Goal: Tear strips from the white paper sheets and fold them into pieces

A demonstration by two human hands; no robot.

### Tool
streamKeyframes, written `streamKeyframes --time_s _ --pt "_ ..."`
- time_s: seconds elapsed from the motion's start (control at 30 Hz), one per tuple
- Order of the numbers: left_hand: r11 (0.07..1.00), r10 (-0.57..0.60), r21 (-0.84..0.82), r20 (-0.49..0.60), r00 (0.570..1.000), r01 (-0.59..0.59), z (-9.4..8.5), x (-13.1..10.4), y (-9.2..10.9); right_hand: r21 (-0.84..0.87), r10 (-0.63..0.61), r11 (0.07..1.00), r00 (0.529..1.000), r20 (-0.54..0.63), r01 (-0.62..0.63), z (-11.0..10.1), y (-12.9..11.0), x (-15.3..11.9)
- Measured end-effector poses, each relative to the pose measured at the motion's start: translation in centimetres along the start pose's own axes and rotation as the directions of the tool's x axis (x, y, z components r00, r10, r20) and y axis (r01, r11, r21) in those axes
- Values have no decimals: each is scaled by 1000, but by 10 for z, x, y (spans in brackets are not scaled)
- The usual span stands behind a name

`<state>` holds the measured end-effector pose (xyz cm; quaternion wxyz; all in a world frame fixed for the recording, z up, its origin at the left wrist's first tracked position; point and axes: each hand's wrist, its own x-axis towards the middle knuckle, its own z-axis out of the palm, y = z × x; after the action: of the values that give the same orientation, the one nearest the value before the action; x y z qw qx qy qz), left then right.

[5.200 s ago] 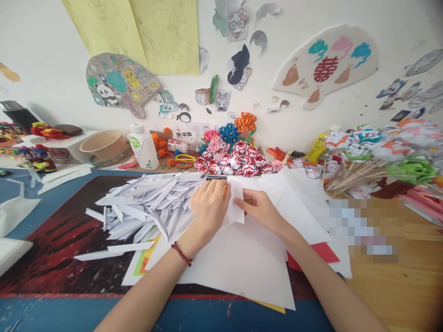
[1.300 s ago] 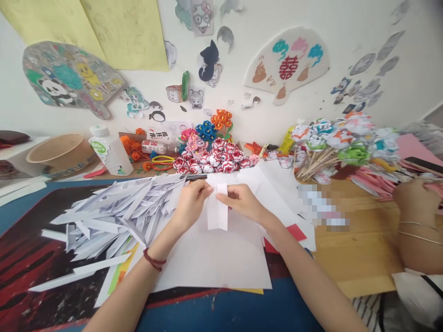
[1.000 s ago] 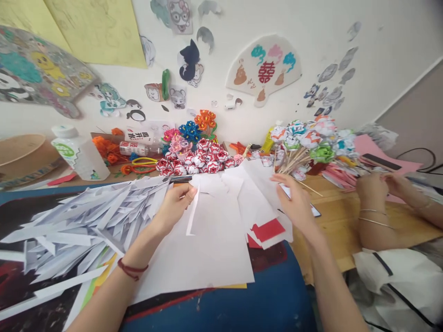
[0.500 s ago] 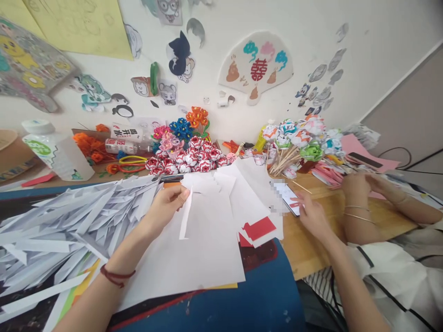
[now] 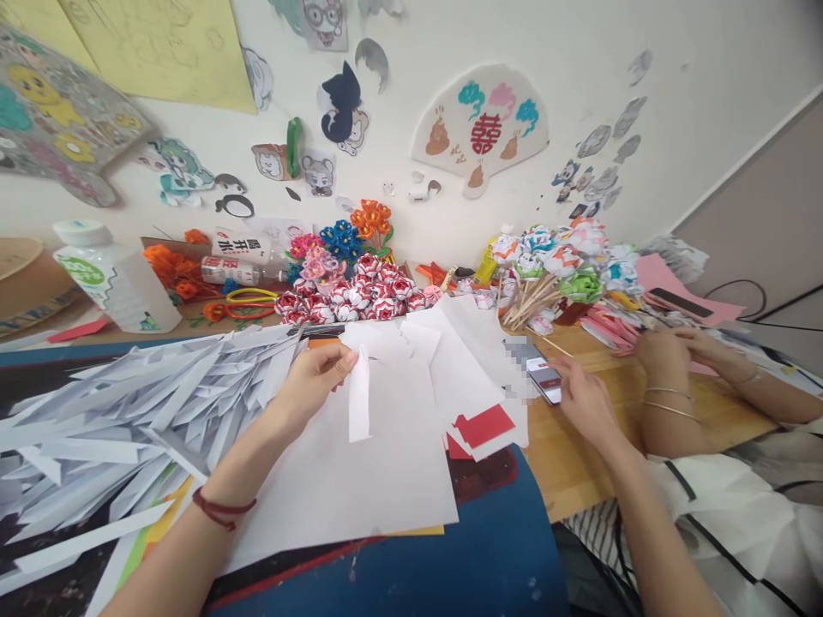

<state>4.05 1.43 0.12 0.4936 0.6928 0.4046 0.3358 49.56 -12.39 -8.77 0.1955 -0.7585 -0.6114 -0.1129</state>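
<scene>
My left hand [image 5: 321, 377] pinches a narrow white paper strip [image 5: 360, 403] by its top end; the strip hangs over white paper sheets [image 5: 399, 471]. To the right, my right hand [image 5: 582, 398] reaches over a phone [image 5: 546, 377] lying on the wooden tabletop. Its index finger stretches to the lit screen, and nothing is gripped in that hand. Part of the phone is blurred out by pixels. A red and white piece of paper [image 5: 485, 424] lies on the sheets between my hands. Left of my left forearm is a large heap of white paper strips [image 5: 129, 403].
Red and white paper flowers [image 5: 366, 291] line the back, beside paper flowers on sticks [image 5: 559, 257]. A white bottle [image 5: 116, 278] stands at back left. Another person's hands [image 5: 675, 351] work at the right, near pink paper strips [image 5: 610, 326].
The strip in my left hand has turned, showing its broader face. My right hand has shifted slightly, and the phone screen shows different content. The view has moved a little.
</scene>
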Motion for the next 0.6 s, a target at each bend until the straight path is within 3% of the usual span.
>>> streamKeyframes --time_s 0.23,0.37,0.6 --pt "1000 -22 -22 9 1000 23 1 -1 4 -1 -17 1000 1000 -18 17 6 9 4" --pt "1000 -29 -7 32 999 29 1 -1 3 5 -25 1000 999 35 24 8 11 5" --pt "999 -32 -18 23 999 32 0 0 0 16 20 1000 1000 -18 -20 4 13 2"
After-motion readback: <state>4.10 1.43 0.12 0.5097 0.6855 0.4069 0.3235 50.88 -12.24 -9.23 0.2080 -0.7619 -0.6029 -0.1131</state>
